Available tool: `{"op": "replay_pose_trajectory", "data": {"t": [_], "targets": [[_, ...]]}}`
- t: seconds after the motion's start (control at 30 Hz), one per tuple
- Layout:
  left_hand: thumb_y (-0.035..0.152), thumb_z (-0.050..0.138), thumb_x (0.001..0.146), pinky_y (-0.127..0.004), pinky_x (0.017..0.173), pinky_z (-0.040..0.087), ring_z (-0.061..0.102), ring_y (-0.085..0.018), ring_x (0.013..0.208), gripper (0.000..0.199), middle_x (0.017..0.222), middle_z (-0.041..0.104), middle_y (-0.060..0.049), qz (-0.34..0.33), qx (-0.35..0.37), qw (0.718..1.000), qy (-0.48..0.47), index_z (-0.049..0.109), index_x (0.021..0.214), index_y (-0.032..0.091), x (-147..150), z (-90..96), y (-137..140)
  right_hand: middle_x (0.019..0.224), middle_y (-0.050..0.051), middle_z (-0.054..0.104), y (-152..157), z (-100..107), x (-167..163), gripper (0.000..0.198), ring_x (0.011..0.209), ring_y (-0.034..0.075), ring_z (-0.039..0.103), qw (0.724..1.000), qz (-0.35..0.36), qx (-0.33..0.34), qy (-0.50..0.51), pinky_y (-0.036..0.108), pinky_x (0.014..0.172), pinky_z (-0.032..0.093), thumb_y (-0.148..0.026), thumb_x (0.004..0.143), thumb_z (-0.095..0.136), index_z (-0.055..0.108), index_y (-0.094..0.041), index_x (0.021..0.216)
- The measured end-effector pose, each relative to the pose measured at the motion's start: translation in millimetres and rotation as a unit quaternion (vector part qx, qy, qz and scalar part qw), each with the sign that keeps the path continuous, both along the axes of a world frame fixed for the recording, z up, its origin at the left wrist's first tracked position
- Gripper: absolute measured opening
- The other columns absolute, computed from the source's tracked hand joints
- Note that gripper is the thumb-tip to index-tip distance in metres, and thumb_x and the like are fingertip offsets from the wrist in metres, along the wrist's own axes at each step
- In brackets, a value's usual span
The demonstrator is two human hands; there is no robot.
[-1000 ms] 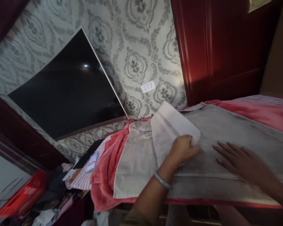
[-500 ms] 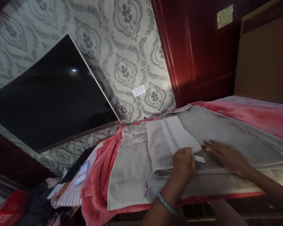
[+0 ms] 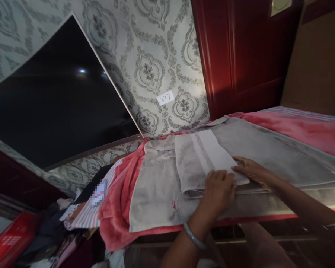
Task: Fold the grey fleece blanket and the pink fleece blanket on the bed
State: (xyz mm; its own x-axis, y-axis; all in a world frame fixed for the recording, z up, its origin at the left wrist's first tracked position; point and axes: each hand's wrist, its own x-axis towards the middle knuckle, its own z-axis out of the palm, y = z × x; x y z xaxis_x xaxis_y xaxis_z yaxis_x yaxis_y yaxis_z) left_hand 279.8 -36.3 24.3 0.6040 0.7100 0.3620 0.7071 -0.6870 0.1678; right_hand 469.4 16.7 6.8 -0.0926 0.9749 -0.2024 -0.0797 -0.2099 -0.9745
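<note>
Touching one towel (image 3: 192,160) right of centre with left hand (image 3: 219,190) and right hand (image 3: 256,172); cannot tell either partly hidden grip.

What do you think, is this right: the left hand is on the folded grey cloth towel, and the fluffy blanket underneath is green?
Not quite: the fluffy fabric blanket underneath isn't green; the head view shows it is coral red. The left hand is indeed on the folded grey cloth towel.

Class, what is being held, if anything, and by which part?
The folded grey cloth: left hand at its near edge, right hand at its pale end; whether either grips is unclear.
</note>
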Motion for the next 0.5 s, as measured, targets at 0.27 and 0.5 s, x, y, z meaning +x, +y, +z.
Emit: {"op": "replay_pose_trajectory", "data": {"t": [0.27, 0.5], "targets": [[0.019, 0.068, 0.082, -0.064, 0.123, 0.030, 0.037, -0.038, 0.151, 0.063, 0.162, 0.043, -0.017, 0.185, 0.013, 0.979, -0.085, 0.054, 0.144, 0.023, -103, -13.4, -25, 0.098, 0.005, 0.077, 0, -2, 3, 0.065, 0.074, 0.021, 0.071, 0.999, -0.001, -0.040, 0.003, 0.033, 0.065, 0.059, -0.029, 0.068, 0.067, 0.062, -0.024, 0.132], [0.015, 0.071, 0.071, -0.050, 0.119, 0.041, 0.046, -0.034, 0.141, 0.079, 0.151, 0.047, -0.019, 0.218, -0.060, 0.960, -0.168, 0.049, 0.147, 0.019, -102, -21.5, -22, 0.103, 0.008, 0.076, 11, 21, 2, 0.054, 0.070, 0.018, 0.068, 0.999, -0.032, -0.026, 0.009, 0.032, 0.065, 0.061, -0.023, 0.072, 0.065, 0.066, -0.025, 0.126]]}}
